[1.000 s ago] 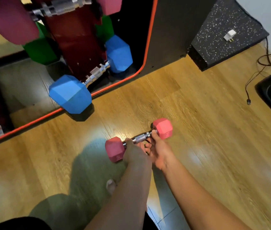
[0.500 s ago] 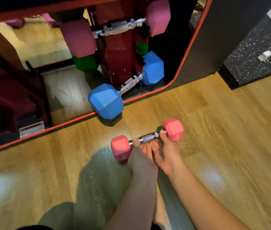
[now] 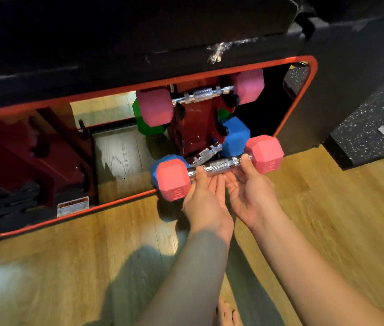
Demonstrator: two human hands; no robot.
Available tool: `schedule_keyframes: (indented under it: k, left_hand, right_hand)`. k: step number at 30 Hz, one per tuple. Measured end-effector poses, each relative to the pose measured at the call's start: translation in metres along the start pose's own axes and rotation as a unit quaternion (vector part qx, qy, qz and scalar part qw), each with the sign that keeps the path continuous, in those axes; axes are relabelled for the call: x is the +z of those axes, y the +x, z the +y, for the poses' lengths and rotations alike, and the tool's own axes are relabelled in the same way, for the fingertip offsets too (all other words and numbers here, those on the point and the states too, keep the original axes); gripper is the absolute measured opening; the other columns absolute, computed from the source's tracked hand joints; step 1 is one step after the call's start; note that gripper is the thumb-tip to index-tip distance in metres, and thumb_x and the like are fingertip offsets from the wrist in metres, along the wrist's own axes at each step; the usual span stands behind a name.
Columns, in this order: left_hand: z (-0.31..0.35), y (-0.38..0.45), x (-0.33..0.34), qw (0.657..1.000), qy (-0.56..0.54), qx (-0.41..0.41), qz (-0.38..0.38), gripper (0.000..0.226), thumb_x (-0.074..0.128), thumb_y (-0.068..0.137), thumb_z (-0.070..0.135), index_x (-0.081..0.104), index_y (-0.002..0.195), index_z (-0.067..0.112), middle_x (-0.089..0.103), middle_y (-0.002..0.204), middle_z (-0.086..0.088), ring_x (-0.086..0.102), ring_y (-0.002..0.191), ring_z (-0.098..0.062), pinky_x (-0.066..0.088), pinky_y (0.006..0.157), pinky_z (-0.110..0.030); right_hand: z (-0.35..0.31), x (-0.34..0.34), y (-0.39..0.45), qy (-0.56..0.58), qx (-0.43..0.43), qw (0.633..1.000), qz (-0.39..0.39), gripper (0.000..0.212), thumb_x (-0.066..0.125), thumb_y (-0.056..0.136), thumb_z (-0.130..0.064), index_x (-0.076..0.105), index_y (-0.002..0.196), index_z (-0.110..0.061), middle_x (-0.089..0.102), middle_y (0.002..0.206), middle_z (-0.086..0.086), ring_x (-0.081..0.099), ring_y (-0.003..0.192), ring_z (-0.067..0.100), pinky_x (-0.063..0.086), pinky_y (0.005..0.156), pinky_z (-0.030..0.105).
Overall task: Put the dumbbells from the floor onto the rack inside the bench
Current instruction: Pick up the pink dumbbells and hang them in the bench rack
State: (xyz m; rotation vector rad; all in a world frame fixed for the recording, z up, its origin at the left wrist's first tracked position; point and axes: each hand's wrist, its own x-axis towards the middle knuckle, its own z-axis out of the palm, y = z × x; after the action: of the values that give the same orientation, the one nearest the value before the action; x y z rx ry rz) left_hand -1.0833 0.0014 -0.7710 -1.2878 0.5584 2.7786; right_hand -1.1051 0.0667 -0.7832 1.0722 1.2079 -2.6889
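Head view: half a second ago the coral dumbbell (image 3: 219, 167) sat low over the wooden floor (image 3: 327, 208), well short of the bench; now it is raised and carried forward to the mouth of the opening, at about 12 o'clock from the wrists. The left hand (image 3: 206, 196) has its thumb over the metal handle next to the near weight, fingers underneath, palm up. The right hand (image 3: 249, 191) does the same at the far end, thumb hooked over the bar beside the other weight. So each grip is closed on the handle, cradling it from below.

The dumbbell hangs in front of the blue dumbbell (image 3: 233, 137), which lies at the bottom of the red rack (image 3: 193, 128); their handles look close, though whether they touch I cannot tell. At 11 o'clock, higher up, a pink dumbbell (image 3: 200, 100) already sits across the top of the rack, with a green weight (image 3: 148, 128) behind it.

The lift from the floor looks finished, and what remains, by my judgement, is finding a free cradle. The bench (image 3: 139, 31) overhangs the opening, so the carry has to go in low under the red rim.
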Motion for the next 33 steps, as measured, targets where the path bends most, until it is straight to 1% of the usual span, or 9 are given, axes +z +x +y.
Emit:
schedule_keyframes:
  k: [7,10,13,18,22,27,29,31,33]
  left_hand:
    - [0.023,0.023,0.053,1.0,0.012,0.015,0.002,0.011,0.061,0.094,0.015,0.065,0.094,0.004,0.066,0.089,-0.012,0.065,0.077,-0.016,0.055,0.079,-0.026]
    - [0.026,0.032,0.067,1.0,0.012,0.006,0.01,0.012,0.062,0.095,0.015,0.065,0.093,0.004,0.065,0.085,-0.01,0.064,0.075,-0.016,0.053,0.08,-0.025]
    - [0.027,0.04,0.073,1.0,0.007,-0.002,0.022,0.017,0.064,0.093,0.017,0.066,0.097,0.0,0.067,0.078,-0.01,0.066,0.07,-0.015,0.057,0.068,-0.021]
    - [0.026,0.046,0.075,0.999,0.006,-0.003,0.04,0.022,0.064,0.093,0.017,0.061,0.078,0.001,0.062,0.047,-0.003,0.061,0.038,-0.01,0.047,0.038,-0.016]
    - [0.029,0.055,0.078,0.998,0.023,0.005,0.064,0.023,0.068,0.091,0.019,0.06,0.075,0.003,0.061,0.062,-0.008,0.057,0.032,-0.01,0.044,0.035,-0.016]
    - [0.036,0.062,0.079,0.996,0.03,-0.018,0.081,0.028,0.067,0.092,0.019,0.057,0.069,0.006,0.064,0.064,-0.006,0.058,0.042,-0.014,0.041,0.033,-0.015]
    - [0.036,0.058,0.074,0.997,0.047,-0.014,0.052,0.016,0.054,0.098,0.013,0.061,0.088,0.004,0.066,0.078,-0.007,0.064,0.064,-0.014,0.049,0.045,-0.02]
    - [0.036,0.055,0.071,0.999,0.041,-0.012,0.03,0.024,0.044,0.1,0.006,0.059,0.117,-0.003,0.066,0.098,-0.013,0.066,0.088,-0.022,0.055,0.064,-0.025]
    - [0.035,0.055,0.072,1.0,0.022,0.011,0.015,0.022,0.043,0.099,0.0,0.059,0.114,0.0,0.062,0.083,-0.011,0.063,0.077,-0.021,0.056,0.062,-0.024]
  right_hand:
    - [-0.019,0.047,0.032,-0.018,-0.008,1.0,0.01,0.019,0.065,0.095,-0.026,0.065,0.1,-0.008,0.066,0.074,0.004,0.061,0.054,0.011,0.049,0.049,0.019]
    - [-0.025,0.059,0.044,-0.02,-0.02,1.0,0.011,0.024,0.066,0.094,-0.022,0.066,0.107,-0.003,0.071,0.085,0.012,0.066,0.058,0.017,0.051,0.05,0.022]
    - [-0.027,0.064,0.051,-0.017,-0.021,0.999,0.024,0.019,0.068,0.092,-0.018,0.067,0.102,-0.002,0.072,0.093,0.018,0.068,0.062,0.023,0.052,0.051,0.025]
    - [-0.025,0.066,0.056,-0.019,-0.018,0.999,0.048,0.018,0.069,0.092,-0.016,0.063,0.092,0.001,0.065,0.074,0.013,0.064,0.05,0.02,0.055,0.055,0.031]
    - [-0.024,0.069,0.062,-0.018,-0.002,0.999,0.05,0.017,0.07,0.09,-0.014,0.06,0.087,0.0,0.057,0.077,0.012,0.056,0.063,0.026,0.055,0.068,0.039]
    - [-0.023,0.074,0.063,-0.016,0.007,0.998,0.054,0.011,0.065,0.092,-0.006,0.058,0.086,-0.001,0.054,0.068,0.008,0.048,0.051,0.018,0.044,0.049,0.027]
    - [-0.022,0.076,0.062,-0.02,0.008,0.998,0.053,0.006,0.061,0.092,-0.002,0.059,0.088,0.001,0.057,0.073,0.01,0.048,0.053,0.019,0.042,0.042,0.023]
    - [-0.019,0.076,0.059,-0.031,0.007,0.998,0.051,0.005,0.059,0.092,-0.003,0.062,0.09,0.001,0.063,0.078,0.011,0.056,0.059,0.021,0.05,0.048,0.025]
    - [-0.015,0.077,0.055,-0.033,0.003,0.999,0.039,0.008,0.058,0.093,-0.004,0.064,0.09,0.0,0.067,0.083,0.011,0.064,0.069,0.022,0.058,0.065,0.031]
